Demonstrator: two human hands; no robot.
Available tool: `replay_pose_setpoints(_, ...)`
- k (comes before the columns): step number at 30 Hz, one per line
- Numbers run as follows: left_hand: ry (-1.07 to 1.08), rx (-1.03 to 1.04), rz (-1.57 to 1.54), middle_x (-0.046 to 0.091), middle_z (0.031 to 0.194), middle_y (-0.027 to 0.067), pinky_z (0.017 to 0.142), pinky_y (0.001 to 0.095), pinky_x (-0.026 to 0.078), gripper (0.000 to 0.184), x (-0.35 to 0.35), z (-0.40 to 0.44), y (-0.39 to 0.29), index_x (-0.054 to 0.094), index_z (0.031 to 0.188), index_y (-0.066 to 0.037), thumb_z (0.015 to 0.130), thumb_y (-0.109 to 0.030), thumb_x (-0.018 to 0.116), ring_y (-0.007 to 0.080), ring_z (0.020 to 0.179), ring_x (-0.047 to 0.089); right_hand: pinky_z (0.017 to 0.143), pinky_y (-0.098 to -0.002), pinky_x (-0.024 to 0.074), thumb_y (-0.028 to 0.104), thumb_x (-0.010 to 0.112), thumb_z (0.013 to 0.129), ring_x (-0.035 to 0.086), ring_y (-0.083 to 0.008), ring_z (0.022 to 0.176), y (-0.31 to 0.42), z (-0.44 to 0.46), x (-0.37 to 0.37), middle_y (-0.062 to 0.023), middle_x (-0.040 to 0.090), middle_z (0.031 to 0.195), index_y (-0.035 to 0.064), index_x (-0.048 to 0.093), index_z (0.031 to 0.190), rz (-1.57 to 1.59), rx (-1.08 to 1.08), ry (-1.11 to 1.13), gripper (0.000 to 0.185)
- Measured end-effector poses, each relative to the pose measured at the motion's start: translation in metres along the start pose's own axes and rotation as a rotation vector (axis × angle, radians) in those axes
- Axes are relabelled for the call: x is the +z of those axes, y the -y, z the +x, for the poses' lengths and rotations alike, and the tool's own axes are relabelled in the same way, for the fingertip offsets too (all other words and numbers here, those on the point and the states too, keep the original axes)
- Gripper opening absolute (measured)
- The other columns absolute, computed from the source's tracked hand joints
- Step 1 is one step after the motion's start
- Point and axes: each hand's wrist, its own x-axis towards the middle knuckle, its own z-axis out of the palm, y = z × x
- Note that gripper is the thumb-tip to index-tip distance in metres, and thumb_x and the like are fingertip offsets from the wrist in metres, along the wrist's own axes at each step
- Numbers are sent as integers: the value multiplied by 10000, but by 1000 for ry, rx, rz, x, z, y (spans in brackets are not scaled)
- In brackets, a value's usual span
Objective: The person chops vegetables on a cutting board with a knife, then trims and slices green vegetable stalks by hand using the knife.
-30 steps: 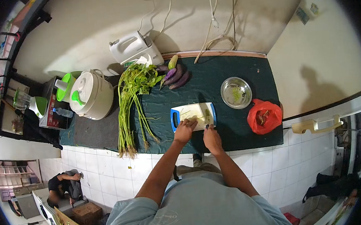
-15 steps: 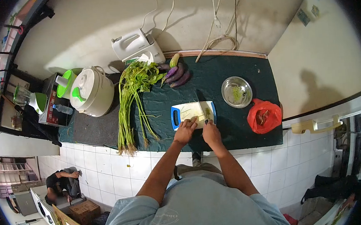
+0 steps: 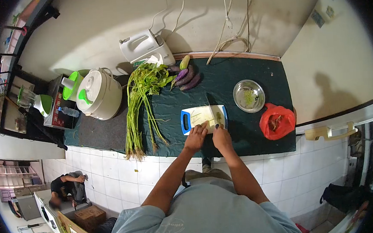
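My right hand (image 3: 222, 138) is closed around the dark handle of a knife (image 3: 212, 114), whose blade points away from me across the cutting board. My left hand (image 3: 195, 137) presses its fingertips together on the near part of the white, blue-edged cutting board (image 3: 186, 122), at pale green vegetable pieces partly hidden beneath them. Thin green strips lie on the board left of the blade. Finely cut green bits (image 3: 219, 116) lie to its right. A steel bowl (image 3: 249, 96) with more green bits inside stands to the right.
Leafy long-stemmed greens (image 3: 140, 109) and several eggplants (image 3: 187, 77) lie left and behind the board. A rice cooker (image 3: 100, 94), hand mixer (image 3: 142, 46) and blender (image 3: 38, 103) stand farther left. A red plastic bag (image 3: 278, 123) sits right. Another person (image 3: 68, 187) is low at the left.
The view has shifted slightly, so everything appears a little farther right. Both hands and the knife keep nearly the same place on the board.
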Motion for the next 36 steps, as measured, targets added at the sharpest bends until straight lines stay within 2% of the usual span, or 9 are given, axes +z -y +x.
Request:
replay_pose_setpoints(4, -8, -28, -27, 392, 1537, 100, 1013, 467, 417, 359, 0, 1, -4, 497, 1216, -22, 863, -80, 510, 331, 1274, 473, 790, -504, 564, 256, 496, 1001, 686, -448, 917, 2, -8, 4, -296, 686, 947, -67, 489, 1140, 1, 84, 24, 352)
replay_pose_setpoints(9, -19, -28, -37, 400, 1538, 97, 1021, 450, 403, 290, 6, 2, -1, 515, 1166, -39, 893, -132, 488, 321, 1266, 471, 777, -496, 568, 259, 484, 1007, 690, -439, 916, 1, 15, 6, -301, 681, 963, -72, 489, 1162, -7, 12, 2, 365)
replay_pose_setpoints(17, -15, -49, -31, 414, 1527, 101, 1014, 451, 403, 328, 2, 0, -5, 517, 1181, -17, 864, -98, 513, 318, 1254, 479, 796, -512, 554, 274, 477, 1007, 680, -452, 918, 5, 5, 5, -310, 678, 964, -81, 513, 1133, 43, 47, -19, 378)
replay_pose_setpoints(19, -33, -39, -53, 421, 1521, 100, 1009, 450, 403, 338, 2, -2, -5, 517, 1188, -18, 859, -98, 519, 316, 1247, 483, 766, -506, 561, 273, 484, 1003, 684, -447, 893, 2, 13, 6, -307, 678, 940, -84, 513, 1131, 2, -42, -32, 380)
replay_pose_setpoints(26, -102, -26, -77, 448, 1496, 97, 998, 445, 398, 406, 0, -3, -2, 509, 1241, -37, 841, -92, 543, 308, 1224, 498, 762, -514, 556, 273, 488, 998, 681, -453, 882, 0, 0, 17, -310, 676, 937, -93, 523, 1102, 56, 16, -49, 382)
replay_pose_setpoints(32, -50, -30, -26, 443, 1502, 96, 984, 452, 401, 371, 0, -4, -2, 512, 1225, -43, 858, -102, 522, 312, 1225, 495, 729, -505, 565, 273, 493, 997, 685, -454, 848, 7, 17, 8, -301, 680, 933, -84, 526, 1109, -43, -72, -60, 375)
replay_pose_setpoints(36, -71, -62, -34, 442, 1504, 95, 979, 458, 400, 382, 8, -3, -1, 514, 1223, -43, 844, -92, 534, 316, 1225, 493, 756, -505, 561, 285, 494, 998, 681, -452, 880, 9, 0, 13, -309, 676, 951, -74, 530, 1120, 7, 4, -42, 381)
